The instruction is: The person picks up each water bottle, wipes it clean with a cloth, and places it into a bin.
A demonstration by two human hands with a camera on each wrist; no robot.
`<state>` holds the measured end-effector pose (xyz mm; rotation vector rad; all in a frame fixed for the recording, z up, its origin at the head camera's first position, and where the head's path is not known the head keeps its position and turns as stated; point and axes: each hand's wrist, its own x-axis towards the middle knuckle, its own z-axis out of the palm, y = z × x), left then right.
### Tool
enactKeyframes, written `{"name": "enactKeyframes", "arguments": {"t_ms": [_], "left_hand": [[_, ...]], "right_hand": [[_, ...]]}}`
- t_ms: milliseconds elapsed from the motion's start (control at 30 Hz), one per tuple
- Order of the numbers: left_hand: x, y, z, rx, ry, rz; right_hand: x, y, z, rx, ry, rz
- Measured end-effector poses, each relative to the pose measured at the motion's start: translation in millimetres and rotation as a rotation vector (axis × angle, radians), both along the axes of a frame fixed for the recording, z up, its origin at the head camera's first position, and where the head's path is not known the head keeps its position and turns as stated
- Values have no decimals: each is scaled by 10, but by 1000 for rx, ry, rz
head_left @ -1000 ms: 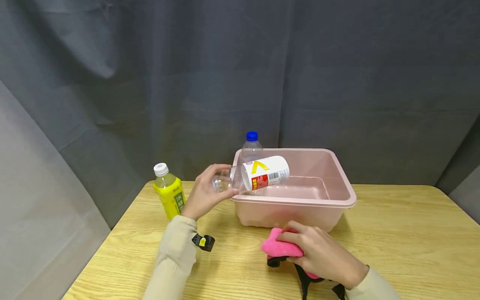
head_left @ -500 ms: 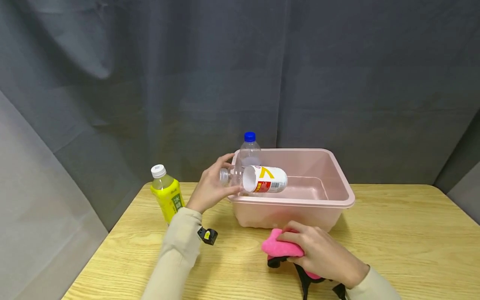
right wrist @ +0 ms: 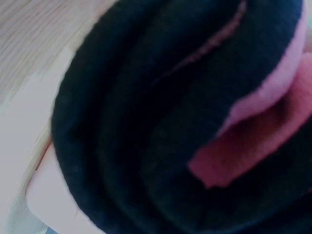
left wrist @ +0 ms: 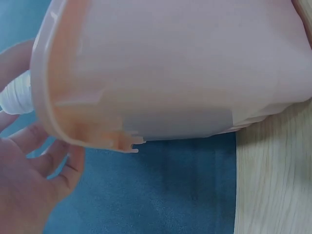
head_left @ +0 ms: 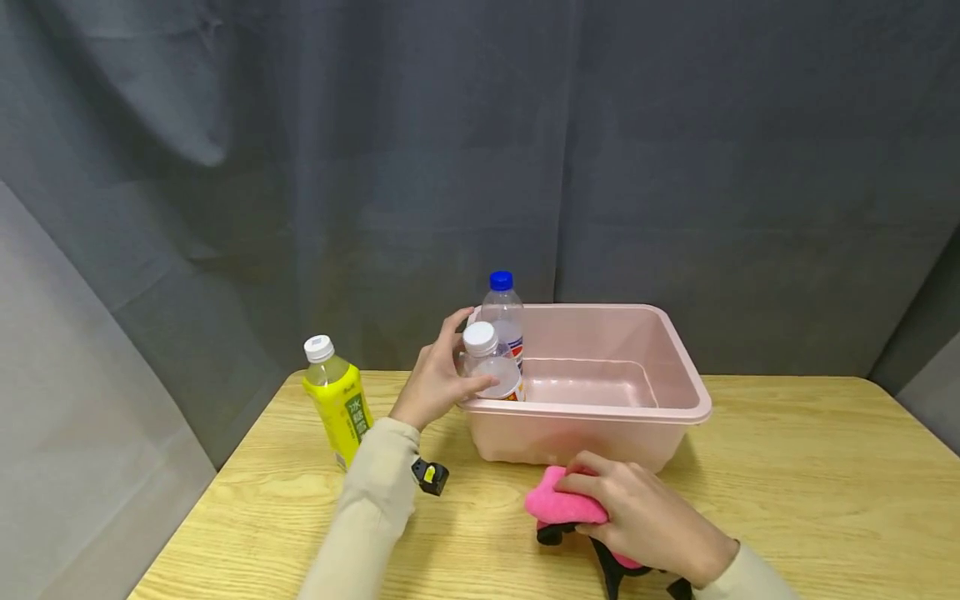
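At the left end of the pink plastic bin [head_left: 585,433], my left hand [head_left: 433,382] holds a clear bottle [head_left: 498,377] by its upper part, thumb in front and fingers behind. Its white cap [head_left: 480,337] faces up and its lower part is down inside the bin. Just behind it stands a clear bottle with a blue cap [head_left: 501,310], also in the bin. In the left wrist view, fingers [left wrist: 36,141] lie close to the bin's rim. My right hand [head_left: 641,518] grips a bunched pink cloth with black edging [head_left: 558,500], seen rolled in folds in the right wrist view.
Left of the bin, a yellow-labelled drink bottle with a white cap [head_left: 337,400] stands on the wooden table [head_left: 795,492], partly behind the left sleeve. A dark grey curtain [head_left: 675,167] hangs behind the table.
My left hand has turned the white-capped bottle from lying sideways over the bin to cap up, and lowered it into the bin's left end. The right hand stays put with the cloth.
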<state>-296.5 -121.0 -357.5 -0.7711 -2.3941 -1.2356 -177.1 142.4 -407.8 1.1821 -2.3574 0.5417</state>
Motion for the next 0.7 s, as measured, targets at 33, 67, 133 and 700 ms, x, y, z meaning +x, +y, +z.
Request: {"name": "enactKeyframes", "arguments": {"t_ms": [33,67,133,700], "left_hand": [[-5,8,-7,-4,-1,-6],[-10,16,-15,-11,1,-12],[-19,29,-30,-27,12,-33],[17,59,-34,-176,18,-76]], "right_hand": [[-6,-3,-6,0,6,-2],[-11,-5,-12,-2,9,-1],[-20,-8,-20,-4,14,-1],[-10,28,0,2,-3,14]]}}
